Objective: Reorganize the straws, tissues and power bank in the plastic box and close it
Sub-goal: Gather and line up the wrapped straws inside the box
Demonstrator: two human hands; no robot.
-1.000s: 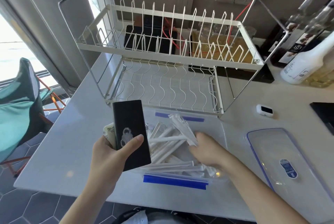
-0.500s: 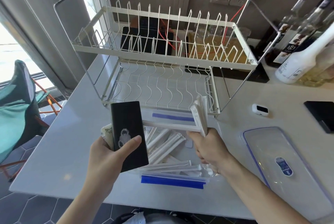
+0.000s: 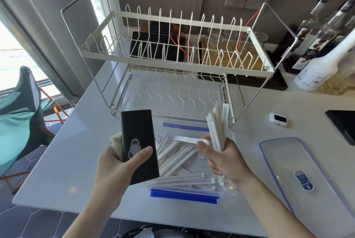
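Clearing box (image 3: 184, 193) | power bank (image 3: 139, 147) and tissues (image 3: 116, 142) were clasped aside by left hand (image 3: 113, 172) | straws (image 3: 218, 128) were bunched upright in right hand (image 3: 226, 163) for tidy repacking

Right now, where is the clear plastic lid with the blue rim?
In the head view, the clear plastic lid with the blue rim lies flat on the white counter, beside the right hand, which holds white wrapped straws.
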